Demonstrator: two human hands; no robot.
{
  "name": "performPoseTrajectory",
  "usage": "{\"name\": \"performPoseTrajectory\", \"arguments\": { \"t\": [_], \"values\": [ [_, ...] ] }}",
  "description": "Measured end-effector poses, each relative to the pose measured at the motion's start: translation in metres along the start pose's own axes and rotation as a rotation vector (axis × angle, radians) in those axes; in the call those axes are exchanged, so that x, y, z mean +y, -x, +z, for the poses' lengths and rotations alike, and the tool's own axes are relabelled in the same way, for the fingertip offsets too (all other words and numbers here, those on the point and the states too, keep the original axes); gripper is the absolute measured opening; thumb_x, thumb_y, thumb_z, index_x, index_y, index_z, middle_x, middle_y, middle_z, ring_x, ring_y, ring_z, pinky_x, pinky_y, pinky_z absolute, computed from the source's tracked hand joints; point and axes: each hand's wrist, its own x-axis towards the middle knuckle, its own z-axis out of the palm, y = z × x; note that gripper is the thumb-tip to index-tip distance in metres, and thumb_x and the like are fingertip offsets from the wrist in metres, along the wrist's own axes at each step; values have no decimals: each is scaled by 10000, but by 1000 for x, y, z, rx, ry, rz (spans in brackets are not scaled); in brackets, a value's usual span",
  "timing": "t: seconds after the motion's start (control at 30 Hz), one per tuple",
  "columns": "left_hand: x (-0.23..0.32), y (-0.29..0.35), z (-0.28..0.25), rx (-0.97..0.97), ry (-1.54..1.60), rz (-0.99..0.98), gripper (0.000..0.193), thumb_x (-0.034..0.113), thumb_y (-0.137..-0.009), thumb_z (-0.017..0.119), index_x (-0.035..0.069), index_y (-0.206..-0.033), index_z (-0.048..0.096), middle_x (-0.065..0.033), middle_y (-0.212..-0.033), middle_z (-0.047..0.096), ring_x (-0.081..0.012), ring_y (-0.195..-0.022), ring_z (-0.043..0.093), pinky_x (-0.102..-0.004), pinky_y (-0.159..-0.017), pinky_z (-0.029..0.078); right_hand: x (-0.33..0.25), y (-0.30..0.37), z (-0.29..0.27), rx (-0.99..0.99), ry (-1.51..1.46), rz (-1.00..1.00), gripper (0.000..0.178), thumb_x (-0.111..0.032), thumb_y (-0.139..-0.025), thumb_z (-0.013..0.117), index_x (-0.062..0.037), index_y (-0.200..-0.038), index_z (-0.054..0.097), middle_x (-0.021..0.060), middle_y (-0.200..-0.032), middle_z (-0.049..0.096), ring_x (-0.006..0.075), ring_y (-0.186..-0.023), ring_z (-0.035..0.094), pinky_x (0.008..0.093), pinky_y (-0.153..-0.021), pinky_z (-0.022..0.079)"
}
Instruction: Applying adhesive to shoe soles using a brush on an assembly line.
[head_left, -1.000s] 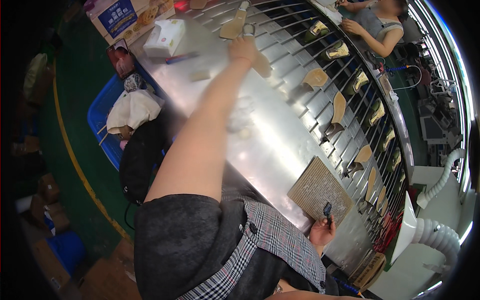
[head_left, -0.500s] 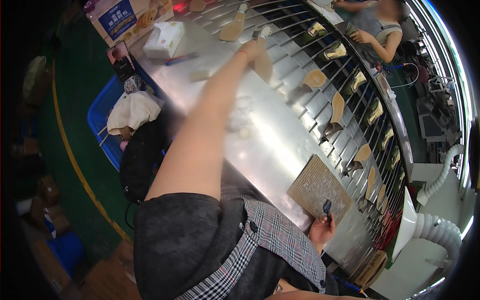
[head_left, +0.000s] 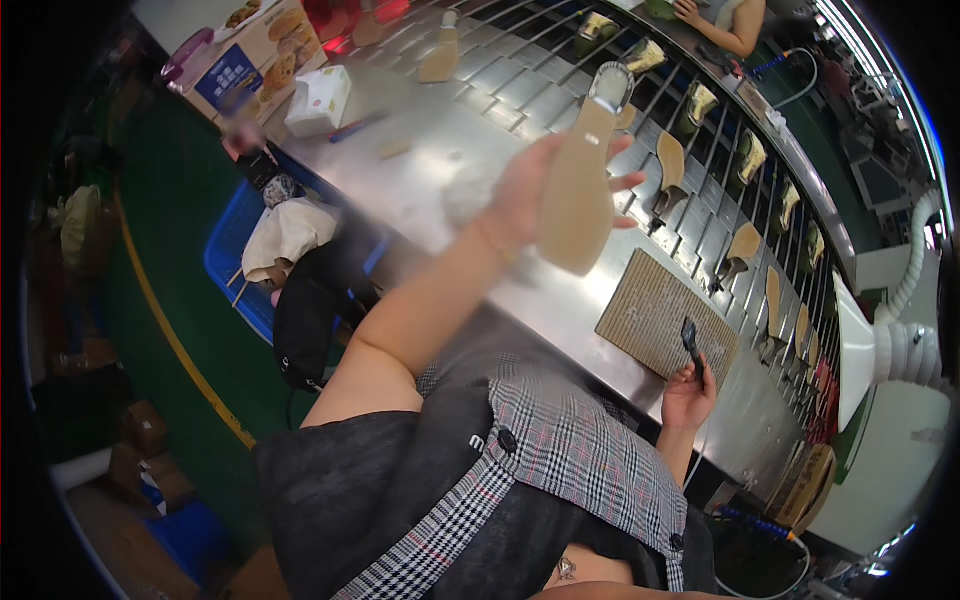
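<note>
My left hand [head_left: 530, 195] holds a tan shoe sole with a heel [head_left: 585, 170] up in the air above the steel table [head_left: 470, 170], sole side toward me. My right hand [head_left: 688, 395] rests at the table's near edge and grips a small dark tool [head_left: 692, 345] over a ribbed tan mat [head_left: 665, 315]. Beyond the table runs a slatted conveyor [head_left: 720, 180] carrying several more tan soles on stands.
A white tissue box [head_left: 318, 100] and a printed carton [head_left: 262, 55] sit at the table's left end. A blue crate with cloth [head_left: 245, 265] and a black bag [head_left: 310, 320] stand on the green floor. Another person [head_left: 725, 20] works across the conveyor. A white duct [head_left: 900, 340] is at right.
My left hand has drawn back from the far end of the conveyor toward me, now lifting a shoe sole. My right hand stays on the tool by the mat.
</note>
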Motion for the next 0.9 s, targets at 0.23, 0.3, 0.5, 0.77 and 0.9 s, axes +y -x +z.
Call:
{"name": "performPoseTrajectory", "arguments": {
  "t": [0.23,0.3,0.5,0.77,0.9],
  "values": [
    [-90,47,19,76,253,-73,483,302,-1031,293,100,-1464,364,-62,-1495,396,-219,-936,545,-408,-795,496,-7,21,143,-294,208,-27,348,-171,-951,511,71,-1187,594,187,-903,699,214,-763,659,310,-722,530],
    [-95,48,36,127,148,-67,488,301,-1031,292,94,-1468,354,-57,-1500,387,-211,-889,537,-372,-748,492,-4,40,183,-311,489,-96,318,-146,-950,527,77,-1161,608,191,-918,705,210,-760,683,297,-731,547],
    [-94,50,84,167,-320,153,573,364,-1033,294,53,-1511,233,-81,-1466,402,-173,-882,561,-290,-767,514,16,77,243,-462,1238,-862,253,-37,-820,690,26,-1065,675,131,-878,721,171,-677,682,281,-605,541],
    [-92,46,87,-30,-303,397,675,332,-995,486,106,-1530,142,-121,-1534,277,-143,-956,572,-223,-736,554,29,82,249,-811,1246,-1351,333,28,-685,694,67,-1015,671,129,-763,670,225,-624,657,292,-547,527],
    [-83,44,80,8,-295,383,678,293,-987,505,91,-1526,147,-144,-1535,269,-165,-992,577,-262,-782,559,33,83,246,-750,1351,-1232,317,19,-688,682,64,-1002,683,125,-765,674,217,-613,655,278,-557,535]
  ]
}}
